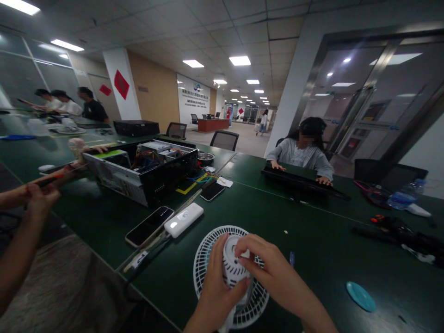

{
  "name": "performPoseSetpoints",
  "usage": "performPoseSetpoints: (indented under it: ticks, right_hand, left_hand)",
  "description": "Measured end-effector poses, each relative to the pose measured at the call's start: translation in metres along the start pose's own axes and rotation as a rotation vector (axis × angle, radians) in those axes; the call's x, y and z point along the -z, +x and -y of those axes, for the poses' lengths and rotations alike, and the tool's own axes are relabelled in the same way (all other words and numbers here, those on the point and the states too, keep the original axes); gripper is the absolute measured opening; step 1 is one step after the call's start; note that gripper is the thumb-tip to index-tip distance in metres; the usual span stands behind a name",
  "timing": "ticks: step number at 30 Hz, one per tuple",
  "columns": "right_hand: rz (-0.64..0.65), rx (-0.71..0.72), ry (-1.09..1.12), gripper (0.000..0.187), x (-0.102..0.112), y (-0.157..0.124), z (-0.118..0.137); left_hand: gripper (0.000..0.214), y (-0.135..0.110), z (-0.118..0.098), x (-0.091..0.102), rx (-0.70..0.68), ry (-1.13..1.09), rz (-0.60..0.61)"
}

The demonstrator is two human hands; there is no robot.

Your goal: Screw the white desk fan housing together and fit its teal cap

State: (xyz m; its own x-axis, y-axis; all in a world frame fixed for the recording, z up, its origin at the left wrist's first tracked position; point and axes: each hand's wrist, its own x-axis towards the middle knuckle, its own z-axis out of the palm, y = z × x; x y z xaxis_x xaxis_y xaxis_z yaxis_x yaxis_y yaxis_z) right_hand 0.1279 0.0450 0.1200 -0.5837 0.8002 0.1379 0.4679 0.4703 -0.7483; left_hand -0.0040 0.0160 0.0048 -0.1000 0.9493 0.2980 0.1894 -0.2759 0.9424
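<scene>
"What's closest in view?"

"The left hand (215, 289) is curled firmly around a ribbed white plastic fan motor housing (233, 259), and the right hand (274, 270) is closed over its upper side, fingertips (241, 252) pressing against it."

"Where's that housing sitting?"

"In the middle of a round white wire fan grille (204, 259), right in front of the person and over a dark green table (322, 222)."

"Is that a good hold?"

"It looks sound. With both hands on the housing, the thin grille wires seem to bear little strain, and keeping the fingers spread should limit slipping."

"What's around it?"

"A white rounded power bank (183, 220) rests on a black glass smartphone (147, 226) just to the left, and a flat teal disc (360, 297) lies to the right. At the left edge, another person's hand (41, 200) is closed around a slim red-handled tool (52, 179)."

"And farther off?"

"An open black-and-silver desktop computer case (166, 171) shows its tangled wiring. Across the table, a seated person (303, 155) rests both hands on a long black panel (301, 181). A red reception desk (213, 125) stands far down the room."
</scene>
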Motion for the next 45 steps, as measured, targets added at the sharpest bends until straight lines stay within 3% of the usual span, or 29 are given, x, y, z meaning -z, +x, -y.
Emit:
performPoseSetpoints:
  ticks: [8, 13, 23, 32, 41, 45]
  right_hand:
    - [-0.030, 0.050, -0.153, 0.014, -0.006, 0.005, -0.010]
    - [-0.027, 0.079, -0.188, 0.016, -0.005, 0.005, -0.011]
    - [-0.037, 0.128, -0.275, 0.016, -0.012, 0.008, -0.010]
    - [0.008, 0.118, -0.239, 0.020, -0.007, 0.005, -0.008]
    - [0.132, 0.102, -0.216, 0.025, 0.002, -0.011, 0.002]
    - [-0.012, 0.099, -0.215, 0.024, 0.017, -0.010, -0.007]
  left_hand:
    - [0.075, 0.000, -0.001, 0.004, 0.000, 0.044, 0.044]
    - [0.073, -0.001, -0.001, 0.001, 0.000, 0.030, -0.011]
    - [0.074, -0.001, 0.003, 0.001, -0.025, 0.026, -0.010]
    - [0.074, -0.001, 0.002, -0.001, -0.014, 0.047, -0.026]
    - [0.073, -0.001, -0.003, 0.002, 0.029, 0.029, 0.024]
    - [0.075, 0.000, -0.006, 0.004, 0.039, 0.029, 0.052]
